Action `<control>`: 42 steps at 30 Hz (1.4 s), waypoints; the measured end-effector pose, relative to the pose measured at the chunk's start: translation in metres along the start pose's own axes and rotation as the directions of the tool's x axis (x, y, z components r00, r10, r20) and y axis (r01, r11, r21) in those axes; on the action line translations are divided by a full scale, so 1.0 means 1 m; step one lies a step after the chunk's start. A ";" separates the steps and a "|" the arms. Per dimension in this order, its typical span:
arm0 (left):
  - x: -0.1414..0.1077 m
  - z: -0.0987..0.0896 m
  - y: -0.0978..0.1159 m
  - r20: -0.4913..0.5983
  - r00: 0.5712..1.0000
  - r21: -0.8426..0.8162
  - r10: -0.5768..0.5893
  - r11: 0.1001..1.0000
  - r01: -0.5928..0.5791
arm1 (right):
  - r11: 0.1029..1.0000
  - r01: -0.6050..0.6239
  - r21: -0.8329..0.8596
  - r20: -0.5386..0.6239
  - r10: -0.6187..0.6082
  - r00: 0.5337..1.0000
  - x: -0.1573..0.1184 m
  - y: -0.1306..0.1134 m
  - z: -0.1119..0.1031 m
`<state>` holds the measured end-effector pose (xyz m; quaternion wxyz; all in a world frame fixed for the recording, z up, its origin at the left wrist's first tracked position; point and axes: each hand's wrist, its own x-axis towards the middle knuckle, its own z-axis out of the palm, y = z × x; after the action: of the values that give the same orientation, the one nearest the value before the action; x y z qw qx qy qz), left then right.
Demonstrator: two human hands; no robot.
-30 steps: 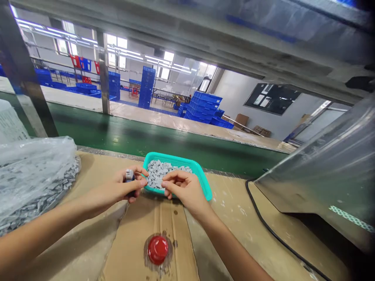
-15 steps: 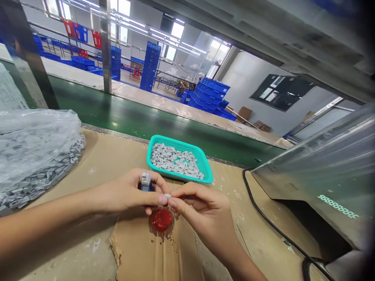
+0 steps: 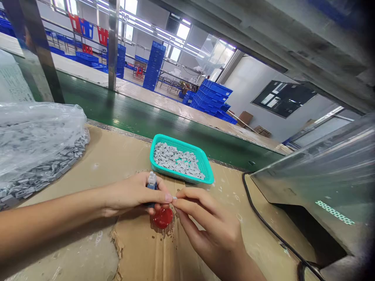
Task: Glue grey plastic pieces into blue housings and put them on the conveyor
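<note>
My left hand (image 3: 131, 195) is shut around a small blue and white plastic part (image 3: 152, 185), which stands upright between thumb and fingers. My right hand (image 3: 211, 224) pinches a tiny grey piece (image 3: 175, 198) between thumb and forefinger, close to the left thumb tip. Just beyond the hands sits a teal mesh basket (image 3: 178, 142) holding several small grey parts (image 3: 175, 162). Below the hands, a round red button (image 3: 163, 217) is partly covered by my left fingers.
A clear plastic bag of grey parts (image 3: 35, 144) lies at the left on the cardboard-covered bench (image 3: 93, 168). A green conveyor belt (image 3: 146, 127) runs behind. At the right stand a steel hood (image 3: 316, 179) and a black cable (image 3: 263, 222).
My hands have come back from above the basket toward me, and the right hand has taken a tiny grey piece from it. The view has tilted downward and the basket now shows whole.
</note>
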<state>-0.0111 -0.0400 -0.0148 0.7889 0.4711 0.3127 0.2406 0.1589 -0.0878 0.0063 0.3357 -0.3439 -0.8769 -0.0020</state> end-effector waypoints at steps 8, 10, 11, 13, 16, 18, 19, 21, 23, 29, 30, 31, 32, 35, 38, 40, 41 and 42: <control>0.002 -0.008 0.003 -0.011 0.998 -0.096 0.055 0.994 -0.056 | 0.979 -0.185 0.086 -0.014 0.186 0.982 -0.011 0.004 -0.001; 0.002 -0.012 0.009 -0.083 0.993 -0.161 0.080 0.983 -0.093 | 0.953 -0.280 0.116 0.025 0.279 0.960 -0.019 0.005 0.000; 0.002 -0.014 0.012 -0.115 0.990 -0.183 0.082 0.978 -0.103 | 0.940 -0.318 0.127 0.045 0.315 0.948 -0.023 0.006 0.000; 0.003 -0.016 0.015 -0.143 0.987 -0.206 0.077 0.973 -0.105 | 0.920 -0.362 0.147 0.072 0.355 0.932 -0.029 0.006 0.004; 0.005 -0.017 0.014 -0.113 0.991 -0.210 0.065 0.974 -0.088 | 0.910 -0.378 0.171 0.088 0.368 0.925 -0.035 0.006 0.011; 0.007 -0.017 0.011 -0.090 0.993 -0.193 0.081 0.976 -0.098 | 0.911 -0.374 0.176 0.092 0.363 0.927 -0.037 0.005 0.016; 0.008 -0.017 0.010 -0.090 0.991 -0.172 0.097 0.979 -0.112 | 0.914 -0.366 0.172 0.087 0.356 0.930 -0.038 0.005 0.018; 0.009 -0.019 0.008 -0.117 0.985 -0.111 0.128 0.984 -0.141 | 0.926 -0.342 0.160 0.062 0.337 0.940 -0.040 0.005 0.021; 0.009 -0.021 0.008 -0.153 0.975 -0.043 0.164 0.984 -0.172 | 0.936 -0.317 0.150 0.030 0.317 0.948 -0.041 0.006 0.022; 0.007 -0.026 0.015 -0.144 0.947 0.116 0.288 0.955 -0.273 | 0.949 -0.280 0.141 -0.003 0.284 0.959 -0.042 0.006 0.023; 0.008 -0.026 0.015 -0.137 0.946 0.119 0.292 0.953 -0.277 | 0.950 -0.279 0.139 -0.009 0.283 0.959 -0.041 0.006 0.023; 0.008 -0.026 0.015 -0.139 0.946 0.120 0.294 0.953 -0.279 | 0.951 -0.277 0.136 -0.014 0.281 0.960 -0.041 0.006 0.022; 0.009 -0.026 0.015 -0.151 0.944 0.122 0.294 0.953 -0.278 | 0.952 -0.275 0.134 -0.017 0.280 0.960 -0.040 0.006 0.022; 0.011 -0.025 0.013 -0.204 0.937 0.156 0.284 0.954 -0.256 | 0.952 -0.275 0.132 -0.030 0.281 0.959 -0.039 0.006 0.020; 0.011 -0.024 0.010 -0.217 0.939 0.217 0.267 0.951 -0.220 | 0.950 -0.282 0.132 -0.055 0.291 0.955 -0.038 0.005 0.018; 0.011 -0.024 0.009 -0.203 0.945 0.266 0.254 0.944 -0.197 | 0.950 -0.285 0.128 -0.071 0.295 0.953 -0.037 0.004 0.017; 0.011 -0.024 0.008 -0.191 0.950 0.284 0.247 0.940 -0.188 | 0.952 -0.280 0.121 -0.090 0.291 0.952 -0.036 0.004 0.017; 0.011 -0.024 0.008 -0.178 0.955 0.295 0.237 0.939 -0.178 | 0.957 -0.270 0.110 -0.119 0.282 0.952 -0.036 0.004 0.016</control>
<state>-0.0213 -0.0152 -0.0190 0.6480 0.5785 0.3733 0.3256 0.1708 -0.1023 -0.0282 0.4062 -0.4464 -0.7949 0.0625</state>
